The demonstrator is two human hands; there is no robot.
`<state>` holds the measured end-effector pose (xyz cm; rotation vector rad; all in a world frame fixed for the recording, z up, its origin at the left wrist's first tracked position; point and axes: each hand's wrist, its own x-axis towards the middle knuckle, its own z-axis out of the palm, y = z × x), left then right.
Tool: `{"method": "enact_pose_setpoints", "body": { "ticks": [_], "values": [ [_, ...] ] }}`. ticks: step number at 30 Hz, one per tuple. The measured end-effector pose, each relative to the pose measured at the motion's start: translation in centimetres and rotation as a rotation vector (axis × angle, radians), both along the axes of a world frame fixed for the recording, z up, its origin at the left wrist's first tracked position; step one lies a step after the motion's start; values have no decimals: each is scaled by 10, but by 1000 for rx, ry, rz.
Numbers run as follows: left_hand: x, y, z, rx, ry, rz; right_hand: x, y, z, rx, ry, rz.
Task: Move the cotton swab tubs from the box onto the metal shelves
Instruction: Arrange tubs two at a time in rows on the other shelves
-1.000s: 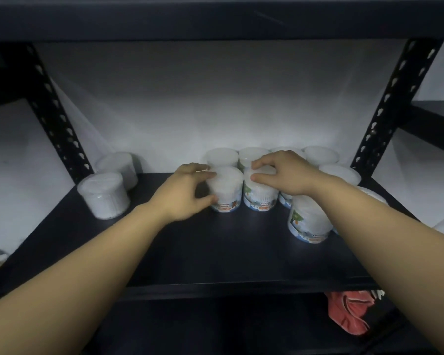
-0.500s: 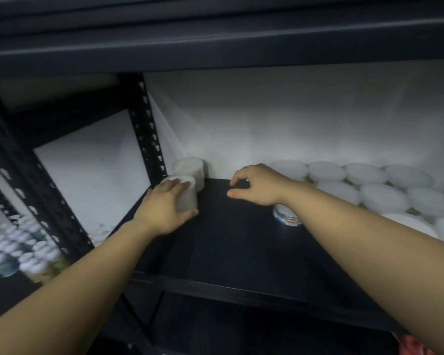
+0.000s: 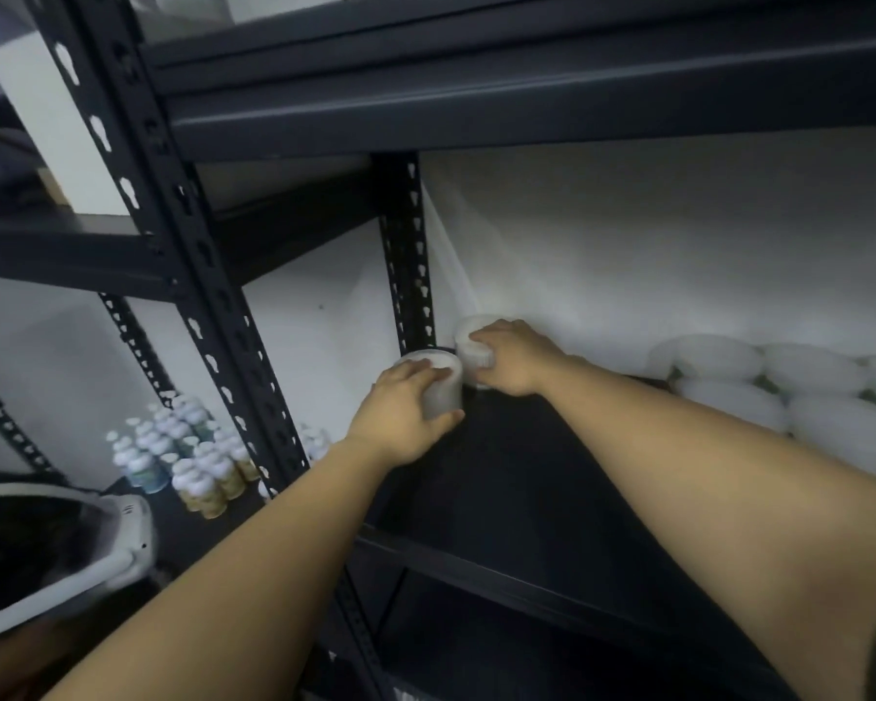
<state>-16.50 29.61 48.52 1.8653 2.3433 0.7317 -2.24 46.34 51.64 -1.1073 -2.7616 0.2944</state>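
Observation:
Two white cotton swab tubs stand in the back left corner of the black metal shelf (image 3: 516, 478). My left hand (image 3: 400, 412) is wrapped around the nearer tub (image 3: 443, 392). My right hand (image 3: 514, 354) grips the farther tub (image 3: 468, 336), which stands against the white wall. Several more tubs (image 3: 759, 382) sit packed together at the right end of the same shelf. The box is out of view.
A perforated black upright (image 3: 408, 255) rises just left of the two held tubs, and the shelf above (image 3: 476, 108) hangs low overhead. On a neighbouring lower shelf at left stand several small bottles (image 3: 193, 462). A white and black helmet-like object (image 3: 56, 543) lies at bottom left.
Both hands left the tubs at the right and moved to the shelf's left corner. The left hand took the nearer tub first; the right now grips the farther one. The view swung left.

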Motion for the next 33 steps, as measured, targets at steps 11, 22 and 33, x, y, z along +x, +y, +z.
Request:
{"method": "enact_pose_setpoints", "body": {
  "ticks": [11,22,33],
  "values": [
    [-5,11,-3,122,-46,15,63,-41,-21,60,137,2],
    [25,-11,-17,228,-49,-48,116,-97,-40,118,275,-43],
    [84,-32,-18,344,-246,-133,153,-135,-61,248,636,-192]
  ]
}}
